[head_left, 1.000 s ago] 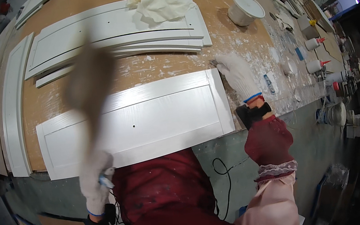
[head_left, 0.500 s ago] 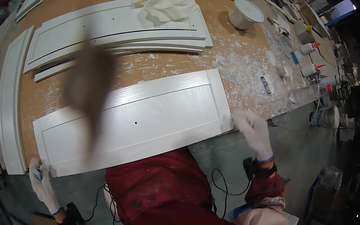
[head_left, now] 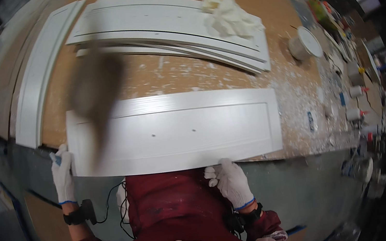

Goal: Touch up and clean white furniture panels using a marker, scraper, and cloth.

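A white panel [head_left: 177,147] with a recessed middle and two small holes lies flat along the table's front edge. At its left end is my left hand [head_left: 64,179] in a white knit glove, its fingers closed around a small blue piece [head_left: 55,158] whose kind I cannot make out. My right hand [head_left: 233,184], gloved the same way, is at the panel's front edge, right of the middle. Its fingers are curled in, and whatever may be inside them is hidden. A dark blurred smudge covers part of the panel's left side.
Behind lies a stack of white panels [head_left: 150,21] with a cream cloth [head_left: 230,15] on its right end. Another long white panel [head_left: 46,76] lies at the left. A white tub [head_left: 304,43] stands at the right, near glue bottles with red tips [head_left: 355,114]. The tabletop [head_left: 293,102] is paint-spattered.
My right hand has moved from the panel's right front corner leftward along its front edge, and its fingers have curled. My left hand stays at the left end. The whole view has shifted.
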{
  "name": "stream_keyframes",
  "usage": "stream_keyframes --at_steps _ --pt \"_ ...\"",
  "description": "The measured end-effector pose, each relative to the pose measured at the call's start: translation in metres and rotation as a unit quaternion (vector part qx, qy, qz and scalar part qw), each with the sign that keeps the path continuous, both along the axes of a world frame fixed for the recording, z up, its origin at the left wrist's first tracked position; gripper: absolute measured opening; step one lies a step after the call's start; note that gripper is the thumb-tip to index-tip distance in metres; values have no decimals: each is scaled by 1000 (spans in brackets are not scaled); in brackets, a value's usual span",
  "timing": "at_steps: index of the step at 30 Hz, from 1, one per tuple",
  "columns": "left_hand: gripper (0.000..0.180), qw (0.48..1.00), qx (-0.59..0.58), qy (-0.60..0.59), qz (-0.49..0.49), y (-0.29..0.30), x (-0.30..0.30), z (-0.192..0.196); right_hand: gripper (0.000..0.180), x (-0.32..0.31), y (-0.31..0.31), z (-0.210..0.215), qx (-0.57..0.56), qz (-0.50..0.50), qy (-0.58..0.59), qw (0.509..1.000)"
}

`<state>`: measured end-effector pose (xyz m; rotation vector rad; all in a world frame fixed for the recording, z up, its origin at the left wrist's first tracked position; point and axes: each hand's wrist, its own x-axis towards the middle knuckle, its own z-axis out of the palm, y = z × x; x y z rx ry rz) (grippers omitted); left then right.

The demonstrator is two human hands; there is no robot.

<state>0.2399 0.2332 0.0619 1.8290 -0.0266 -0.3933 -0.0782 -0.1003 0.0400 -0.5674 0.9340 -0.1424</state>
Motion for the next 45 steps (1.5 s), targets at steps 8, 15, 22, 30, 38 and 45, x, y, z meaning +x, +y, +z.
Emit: stream_keyframes --at_steps 8,15,22,30,38,45 --pt "35 962 -219 162 20 21 -68 -17 38 6 30 2 -100 -63 -70 990" --pt "46 924 -348 153 44 69 -90 -23 44 28 48 27 -152 -73 -76 983" --pt "51 892 -431 71 114 82 -103 -10 29 131 32 65 -180 59 -181 965" --pt "42 919 -371 -30 128 78 -119 30 41 214 2 45 -138 141 -265 944" --pt "29 964 -225 -110 94 76 -107 28 52 225 -30 49 1 199 -344 917" --pt "23 971 -39 -217 88 71 -90 37 45 253 -13 59 -201 135 -260 935"
